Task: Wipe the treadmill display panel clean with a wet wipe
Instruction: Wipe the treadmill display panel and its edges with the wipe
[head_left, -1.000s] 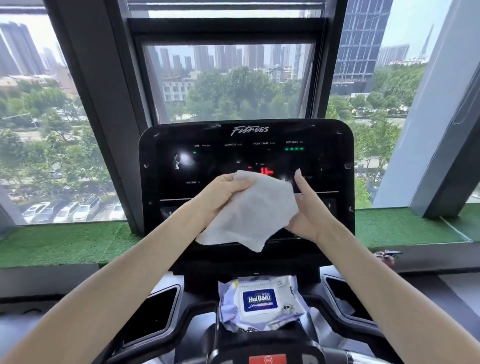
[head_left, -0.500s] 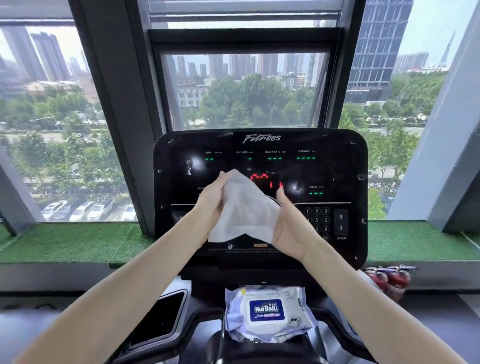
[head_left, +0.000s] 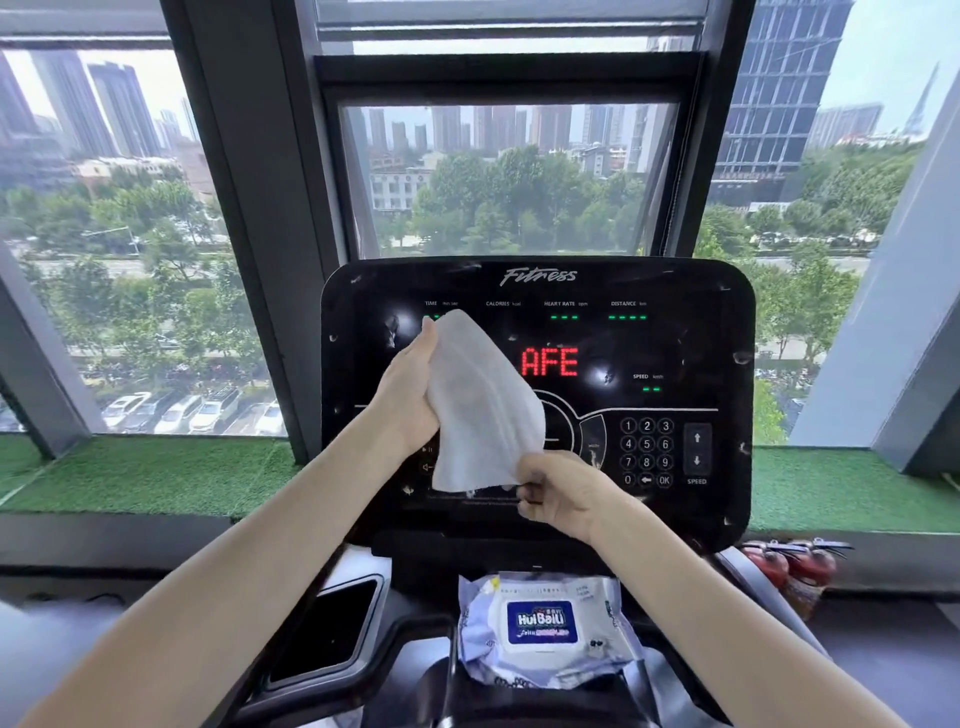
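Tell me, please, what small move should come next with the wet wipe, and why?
Probably press the wet wipe flat against the display panel near its upper left and begin a stroke. The left hand holds the wipe's upper edge, the right hand pinches its lower corner, so it hangs spread before the panel, and smudges show up there.

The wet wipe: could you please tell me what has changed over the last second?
The left hand raised the top of the wet wipe toward the TIME readout; the right hand dropped to pinch its lower corner. Both still hold it; the wipe pack has not moved.
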